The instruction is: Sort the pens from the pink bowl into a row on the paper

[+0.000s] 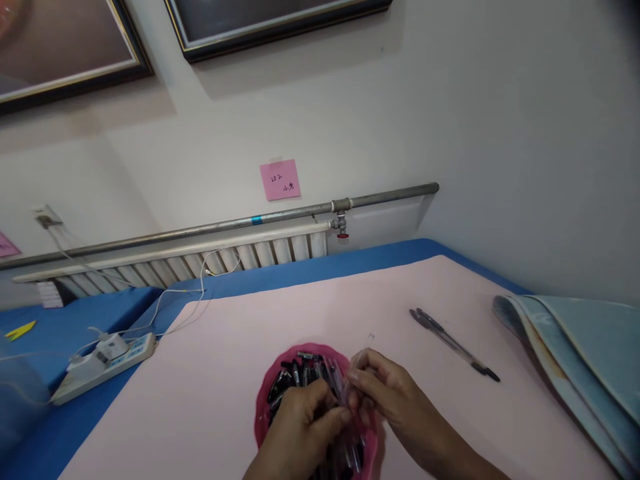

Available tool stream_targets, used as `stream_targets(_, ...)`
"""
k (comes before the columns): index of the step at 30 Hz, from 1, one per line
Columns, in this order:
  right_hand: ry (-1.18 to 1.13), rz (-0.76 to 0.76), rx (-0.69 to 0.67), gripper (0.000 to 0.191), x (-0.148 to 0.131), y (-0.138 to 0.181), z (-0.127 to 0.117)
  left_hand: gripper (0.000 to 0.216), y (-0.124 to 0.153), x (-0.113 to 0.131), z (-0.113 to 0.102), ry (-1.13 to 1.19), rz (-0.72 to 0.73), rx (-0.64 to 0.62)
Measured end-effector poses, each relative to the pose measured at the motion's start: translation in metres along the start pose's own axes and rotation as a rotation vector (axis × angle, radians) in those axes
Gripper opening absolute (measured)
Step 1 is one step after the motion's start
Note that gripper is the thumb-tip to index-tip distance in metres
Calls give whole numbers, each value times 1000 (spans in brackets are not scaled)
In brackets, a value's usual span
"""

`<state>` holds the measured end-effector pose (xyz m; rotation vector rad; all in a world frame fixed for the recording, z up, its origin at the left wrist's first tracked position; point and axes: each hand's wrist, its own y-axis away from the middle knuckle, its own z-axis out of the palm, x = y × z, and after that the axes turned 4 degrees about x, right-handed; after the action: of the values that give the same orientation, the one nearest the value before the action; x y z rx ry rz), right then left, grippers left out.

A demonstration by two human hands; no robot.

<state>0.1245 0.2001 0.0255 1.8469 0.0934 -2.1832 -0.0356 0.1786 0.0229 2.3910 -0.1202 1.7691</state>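
A pink bowl (pixel 263 407) full of several small black and clear pen parts (pixel 295 375) sits on the pink sheet near the front edge. My left hand (pixel 300 437) is over the bowl with its fingers curled onto the parts. My right hand (pixel 390 400) meets it from the right, its fingers pinched round a clear pen barrel (pixel 350 383) held between both hands. Two assembled pens (pixel 453 343) lie on the sheet to the right, apart from the hands.
The pink sheet (pixel 325 313) covers a blue table (pixel 100 313). A white power strip (pixel 103 363) with cables lies at left. Light blue folded sheets (pixel 575 353) lie at right. A radiator (pixel 200 260), a pipe and a pink note (pixel 279 179) are on the wall behind.
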Motion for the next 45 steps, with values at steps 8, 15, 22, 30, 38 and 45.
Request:
stream_targets(8,-96,-9,-28,20,-4,-3,-3,29,-1,-5,1,233,-38,-28)
stream_targets(15,-143,-11,-26,19,-1,-1,-1,26,0,-4,1,166,-48,-10)
stream_targets(22,-158,-5,-28,18,-3,-1,0,26,1,2,1,216,-53,-43)
stream_targets(30,-218,-55,-109,15,0,0,-1,34,6,-4,-3,358,-150,-258)
stream_targets(38,-118,-46,11,14,-2,-4,-4,30,0,-9,-8,291,-115,-171)
stream_targets(45,251,17,-29,6,15,-11,-4,26,-7,-13,-19,-85,-103,206)
